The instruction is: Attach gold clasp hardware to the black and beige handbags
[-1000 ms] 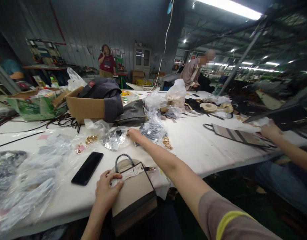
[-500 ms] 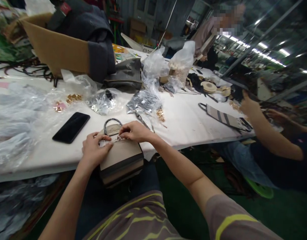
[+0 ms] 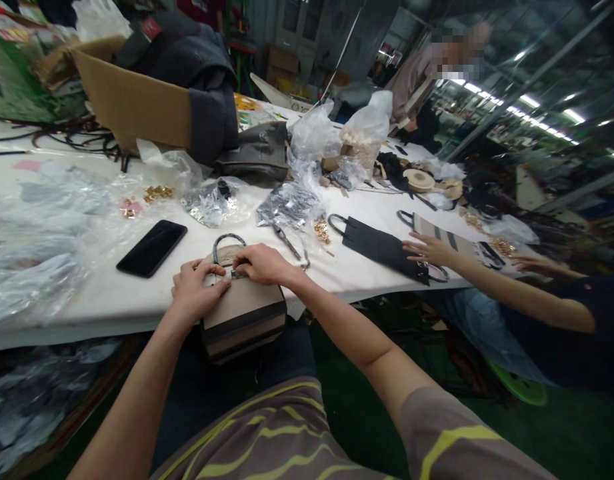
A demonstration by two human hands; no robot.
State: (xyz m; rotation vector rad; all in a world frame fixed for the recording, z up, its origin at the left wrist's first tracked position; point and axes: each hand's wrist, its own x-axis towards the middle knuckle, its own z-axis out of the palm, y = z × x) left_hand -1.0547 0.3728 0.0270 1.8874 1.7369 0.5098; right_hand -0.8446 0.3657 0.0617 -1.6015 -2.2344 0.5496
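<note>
A beige handbag point(image 3: 251, 303) with dark bands rests on my lap against the table edge, its dark braided handle point(image 3: 218, 245) standing up. My left hand point(image 3: 197, 287) grips the bag's upper left edge between thumb and fingers. At the top edge, my right hand point(image 3: 263, 264) pinches a small metal fitting point(image 3: 235, 274); its exact shape is mostly hidden by the fingers. Just past my right hand lie a pair of pliers-like tools point(image 3: 287, 241), seen unclearly. A black phone point(image 3: 153, 249) lies left of my hands.
Plastic bags of metal parts point(image 3: 291, 205) and gold fittings point(image 3: 321, 231) lie behind the bag. A cardboard box point(image 3: 137, 107) stands at back left. On the right, a co-worker's hand point(image 3: 431, 251) is over a black bag piece point(image 3: 374, 247), beside a beige bag piece point(image 3: 444, 233).
The co-worker has laid a black bag piece on the table, with a hand now over it. My hands stay at the handbag's top edge, and the view has shifted slightly.
</note>
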